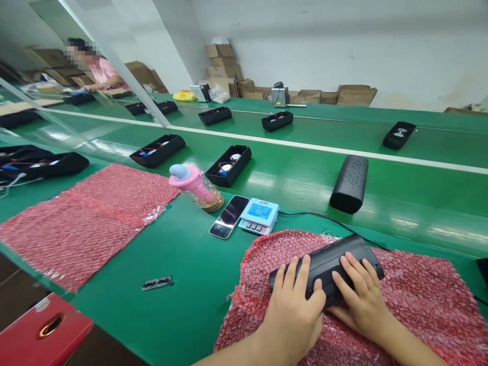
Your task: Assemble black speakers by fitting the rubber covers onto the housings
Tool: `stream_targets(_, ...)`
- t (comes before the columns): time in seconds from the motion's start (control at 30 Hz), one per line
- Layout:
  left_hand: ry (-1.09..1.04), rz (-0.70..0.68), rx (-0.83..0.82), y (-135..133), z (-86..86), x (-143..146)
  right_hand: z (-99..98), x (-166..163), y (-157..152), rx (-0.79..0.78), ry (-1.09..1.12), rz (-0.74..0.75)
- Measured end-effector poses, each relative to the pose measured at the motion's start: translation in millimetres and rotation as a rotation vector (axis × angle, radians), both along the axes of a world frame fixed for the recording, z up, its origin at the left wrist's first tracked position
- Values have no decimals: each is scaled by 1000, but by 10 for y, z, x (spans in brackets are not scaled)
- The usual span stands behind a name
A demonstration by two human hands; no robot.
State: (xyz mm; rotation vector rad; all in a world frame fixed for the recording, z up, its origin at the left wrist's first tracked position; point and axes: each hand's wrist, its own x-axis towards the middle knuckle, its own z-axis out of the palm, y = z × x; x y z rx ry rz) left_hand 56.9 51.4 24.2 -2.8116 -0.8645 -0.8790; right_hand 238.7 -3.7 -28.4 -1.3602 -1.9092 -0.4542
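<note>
A black speaker housing point(324, 262) lies slantwise on a sheet of red bubble wrap point(423, 295) at the lower right. My left hand point(293, 305) grips its left part, fingers over the top and thumb on the near side. Around the right part is my right hand point(360, 300), its fingers spread across the upper surface and its thumb low at the near edge. Just beyond the wrap are a small light-blue meter point(259, 216) with a lit screen and a phone point(229, 217). A second black speaker point(349, 184) with a patterned grille stands farther back.
A pink-lidded cup point(196, 188) stands left of the phone. Another bubble-wrap sheet point(91, 218) covers the left table. A small dark strip point(157, 283) lies nearby. Several open speaker shells, such as this one point(229, 165), rest along the green line. A person in pink point(104, 73) sits far left.
</note>
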Motion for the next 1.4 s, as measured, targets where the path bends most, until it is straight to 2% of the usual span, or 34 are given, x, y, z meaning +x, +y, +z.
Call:
stream_targets(0.37,97,2,59,-30,-21,-14,11,-5,-11,28,-1,3)
stream_targets(0.83,78,32,118,-19,-59,5,4,-8,9,30,10,10)
stream_targets(1.4,61,30,103,-20,-40,11,-32,32,-10,43,-14,41)
